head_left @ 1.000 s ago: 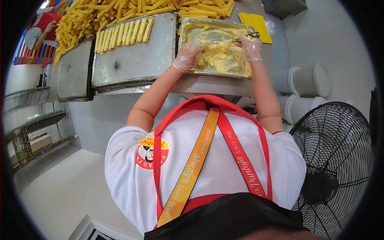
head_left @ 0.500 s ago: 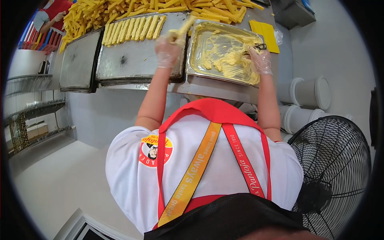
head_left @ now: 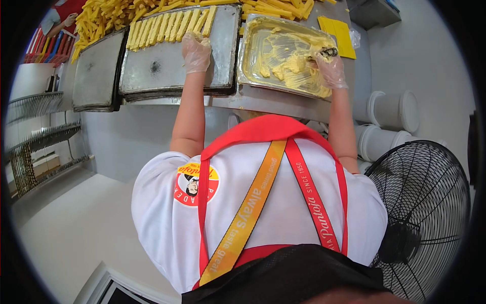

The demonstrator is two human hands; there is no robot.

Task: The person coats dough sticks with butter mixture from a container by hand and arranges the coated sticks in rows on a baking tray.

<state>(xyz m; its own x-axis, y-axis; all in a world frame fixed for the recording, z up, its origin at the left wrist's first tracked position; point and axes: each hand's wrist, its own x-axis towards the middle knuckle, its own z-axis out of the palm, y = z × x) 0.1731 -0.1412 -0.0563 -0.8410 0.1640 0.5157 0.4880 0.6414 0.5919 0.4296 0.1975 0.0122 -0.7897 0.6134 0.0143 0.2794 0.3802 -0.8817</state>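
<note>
My left hand (head_left: 196,52), in a clear plastic glove, is closed at the near end of a cream-coated stick (head_left: 209,21). That stick lies at the right end of a row of coated sticks (head_left: 159,28) on a dark metal baking sheet (head_left: 179,71). Gloved too, my right hand (head_left: 331,70) is over the right side of a metal tray (head_left: 253,83). It grips a dark utensil (head_left: 329,51), whose kind I cannot make out. Pale yellow cream (head_left: 288,55) is smeared across the tray's bottom.
Plain yellow sticks (head_left: 106,17) are heaped behind the sheets. Another dark sheet (head_left: 97,71) stands left, and a yellow cloth-like piece (head_left: 338,38) lies right of the tray. White buckets (head_left: 392,110) and a black fan (head_left: 425,218) stand right. Another person's hand (head_left: 70,20) shows far left.
My left hand has moved left and brought the coated stick from the air down to the row's right end. My right hand stays at the tray's right side with the utensil.
</note>
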